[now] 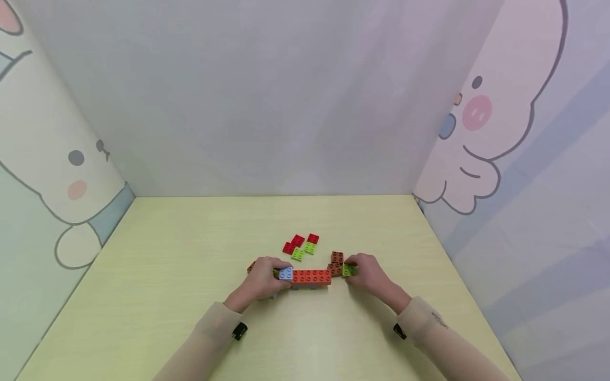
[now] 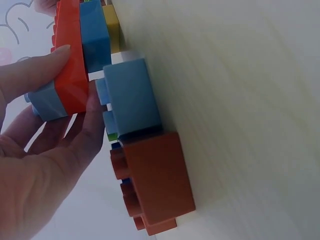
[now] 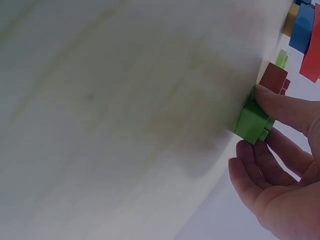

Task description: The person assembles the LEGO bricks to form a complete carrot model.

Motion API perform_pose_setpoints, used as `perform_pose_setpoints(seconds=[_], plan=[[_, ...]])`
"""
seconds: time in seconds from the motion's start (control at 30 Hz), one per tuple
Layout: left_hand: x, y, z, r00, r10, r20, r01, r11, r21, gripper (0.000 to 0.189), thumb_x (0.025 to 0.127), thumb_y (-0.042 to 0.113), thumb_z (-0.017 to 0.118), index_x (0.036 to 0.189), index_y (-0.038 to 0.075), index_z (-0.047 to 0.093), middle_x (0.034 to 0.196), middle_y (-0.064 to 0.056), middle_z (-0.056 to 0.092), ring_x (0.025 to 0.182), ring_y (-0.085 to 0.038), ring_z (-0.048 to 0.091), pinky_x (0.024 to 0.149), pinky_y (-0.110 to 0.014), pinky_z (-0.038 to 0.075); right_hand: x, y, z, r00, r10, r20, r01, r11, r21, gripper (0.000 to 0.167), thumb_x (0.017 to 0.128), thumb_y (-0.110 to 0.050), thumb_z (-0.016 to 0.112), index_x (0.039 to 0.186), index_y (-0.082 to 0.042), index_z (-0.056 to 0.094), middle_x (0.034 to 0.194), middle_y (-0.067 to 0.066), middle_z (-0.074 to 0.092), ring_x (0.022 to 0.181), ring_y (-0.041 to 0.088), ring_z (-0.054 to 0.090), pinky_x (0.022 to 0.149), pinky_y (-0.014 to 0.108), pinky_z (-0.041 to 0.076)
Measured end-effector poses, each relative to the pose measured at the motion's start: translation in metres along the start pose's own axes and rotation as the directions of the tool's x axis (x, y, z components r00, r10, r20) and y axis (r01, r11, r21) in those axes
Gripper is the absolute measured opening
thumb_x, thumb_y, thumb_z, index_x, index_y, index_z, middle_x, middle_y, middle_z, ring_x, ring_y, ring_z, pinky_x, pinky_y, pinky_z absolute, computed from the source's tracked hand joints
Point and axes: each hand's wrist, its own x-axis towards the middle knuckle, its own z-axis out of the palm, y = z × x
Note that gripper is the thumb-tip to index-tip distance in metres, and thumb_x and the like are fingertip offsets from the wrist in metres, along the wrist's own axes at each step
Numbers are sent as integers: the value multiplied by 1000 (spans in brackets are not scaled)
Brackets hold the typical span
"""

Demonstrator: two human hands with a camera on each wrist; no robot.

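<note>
My left hand (image 1: 263, 278) grips the left end of a long red brick row (image 1: 312, 277), which has a light blue brick (image 1: 286, 273) on top at that end. In the left wrist view, a darker blue brick (image 2: 95, 37) and a yellow brick (image 2: 112, 27) sit beneath the row. Under that hand, a light blue brick (image 2: 134, 97) and a brown brick (image 2: 160, 180) lie on the table. On the right, my right hand (image 1: 369, 274) pinches a green brick (image 3: 251, 120) between thumb and fingers, beside brown bricks (image 1: 335, 269). Whether the green brick is joined to them I cannot tell.
Behind the row, several flat red bricks (image 1: 297, 240) and light green bricks (image 1: 311, 247) lie loose on the pale yellow table (image 1: 190, 233). Grey curtain-like walls (image 1: 267, 106) with cartoon animals enclose the table's back and sides.
</note>
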Motion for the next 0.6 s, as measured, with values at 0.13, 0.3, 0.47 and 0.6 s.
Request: perform_pose_setpoints(seconds=[0.13, 0.3, 0.47, 0.6], plan=[[0, 0, 0, 1000, 8, 2, -8, 1000, 2, 44, 73, 14, 84, 114, 8, 71, 109, -3, 64, 98, -19, 54, 87, -44, 44, -4, 3, -3, 1000, 21, 3, -21, 1000, -5, 35, 67, -3, 85, 100, -3, 71, 96, 4, 66, 92, 21, 61, 82, 40, 49], [0, 0, 0, 1000, 19, 0, -19, 1000, 0, 43, 73, 13, 84, 114, 8, 71, 108, -3, 64, 97, -19, 54, 85, -42, 45, -6, 2, -13, 999, 42, 5, -42, 999, 27, 35, 68, -3, 84, 100, -4, 71, 96, 3, 65, 92, 21, 60, 81, 42, 49], [0, -1, 0, 999, 31, 3, -31, 999, 6, 43, 73, 13, 84, 113, 7, 71, 108, -3, 65, 96, -18, 55, 84, -42, 46, -6, 2, -19, 1000, 6, -21, -4, 998, 57, 34, 70, -3, 81, 102, -3, 71, 98, 4, 66, 91, 21, 61, 79, 41, 50], [1, -2, 0, 999, 33, 9, -33, 999, 11, 43, 73, 14, 84, 114, 7, 71, 108, -3, 65, 97, -18, 55, 85, -42, 46, -6, 2, -22, 997, -39, -66, 43, 997, 63, 33, 71, -3, 79, 103, -2, 70, 100, 5, 67, 92, 21, 62, 79, 40, 50]])
